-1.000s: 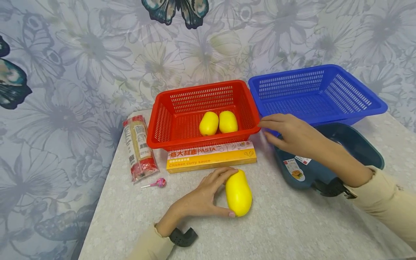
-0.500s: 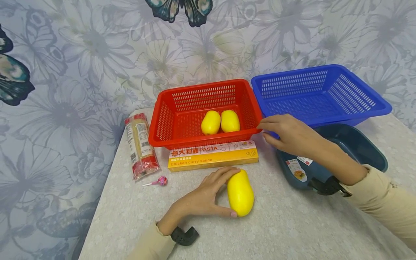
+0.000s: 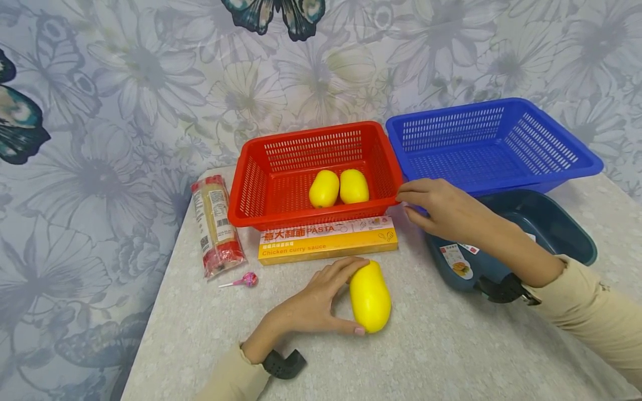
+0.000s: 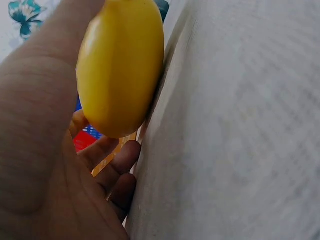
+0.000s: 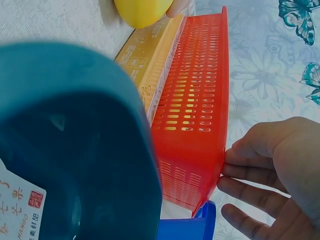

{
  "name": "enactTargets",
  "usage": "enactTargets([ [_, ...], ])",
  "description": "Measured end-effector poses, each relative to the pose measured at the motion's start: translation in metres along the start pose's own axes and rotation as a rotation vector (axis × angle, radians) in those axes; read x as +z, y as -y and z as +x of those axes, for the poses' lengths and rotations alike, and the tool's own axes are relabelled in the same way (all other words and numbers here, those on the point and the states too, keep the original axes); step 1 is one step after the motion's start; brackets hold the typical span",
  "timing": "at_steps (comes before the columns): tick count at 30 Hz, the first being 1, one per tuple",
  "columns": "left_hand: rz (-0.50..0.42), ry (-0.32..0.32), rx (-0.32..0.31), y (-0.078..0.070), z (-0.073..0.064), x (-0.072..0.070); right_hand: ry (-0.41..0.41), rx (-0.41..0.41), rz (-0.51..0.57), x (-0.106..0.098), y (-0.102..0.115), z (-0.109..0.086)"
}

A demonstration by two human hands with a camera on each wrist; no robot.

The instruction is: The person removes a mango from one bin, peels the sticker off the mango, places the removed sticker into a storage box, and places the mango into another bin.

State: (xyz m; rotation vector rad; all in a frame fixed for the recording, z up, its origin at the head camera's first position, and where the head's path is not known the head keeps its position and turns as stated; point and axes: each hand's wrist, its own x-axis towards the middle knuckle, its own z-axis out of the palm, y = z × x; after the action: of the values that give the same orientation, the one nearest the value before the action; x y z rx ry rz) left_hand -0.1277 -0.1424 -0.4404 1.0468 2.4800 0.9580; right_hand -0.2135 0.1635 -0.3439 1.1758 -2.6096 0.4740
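Note:
My left hand [image 3: 316, 303] holds a yellow mango [image 3: 370, 298] on the table, thumb at its near end and fingertips at its far end. In the left wrist view the same mango [image 4: 120, 70] stands large above the curled fingers. My right hand [image 3: 441, 206] reaches over a dark teal basin and touches the near right corner of a red basket [image 3: 301, 216]. From the right wrist view, the fingertips [image 5: 227, 182] rest on the basket's rim, mostly straight. Two more yellow mangoes [image 3: 324, 189] lie inside that basket.
A blue basket [image 3: 564, 177] stands at the back right. The teal basin [image 3: 577, 234] holds printed cards [image 3: 456, 262]. Against the red basket's front lies a pasta box [image 3: 328, 245]. To the left are a noodle packet [image 3: 217, 225] and a lollipop [image 3: 249, 279].
Both hands keep their places, the left on the mango and the right at the basket's corner. Only the head view shifts slightly.

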Motion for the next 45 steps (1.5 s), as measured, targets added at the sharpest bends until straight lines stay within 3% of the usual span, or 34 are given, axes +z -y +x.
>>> enactTargets([
  [5, 0.009, -0.029, -0.009, -0.001, 0.0, 0.002, 0.004, -0.006, 0.001, 0.0, 0.001, 0.002],
  [11, -0.045, -0.102, -0.021, -0.003, 0.001, 0.001, 0.01, 0.008, -0.002, 0.0, 0.002, 0.002],
  [16, -0.105, -0.147, -0.033, -0.008, -0.001, -0.006, 0.021, 0.041, 0.016, 0.002, 0.003, 0.001],
  [21, -0.104, -0.172, -0.039, -0.013, -0.005, -0.019, 0.029, 0.054, 0.013, 0.003, 0.005, 0.001],
  [26, -0.129, -0.239, 0.01, -0.016, -0.006, -0.041, 0.042, 0.085, -0.001, 0.003, 0.006, 0.0],
  [36, -0.136, -0.386, 0.058, -0.022, -0.005, -0.099, 0.032, 0.088, 0.0, 0.003, 0.006, -0.001],
  [45, -0.071, -0.446, 0.026, -0.021, 0.008, -0.151, 0.009, 0.082, 0.024, 0.005, 0.005, -0.003],
])
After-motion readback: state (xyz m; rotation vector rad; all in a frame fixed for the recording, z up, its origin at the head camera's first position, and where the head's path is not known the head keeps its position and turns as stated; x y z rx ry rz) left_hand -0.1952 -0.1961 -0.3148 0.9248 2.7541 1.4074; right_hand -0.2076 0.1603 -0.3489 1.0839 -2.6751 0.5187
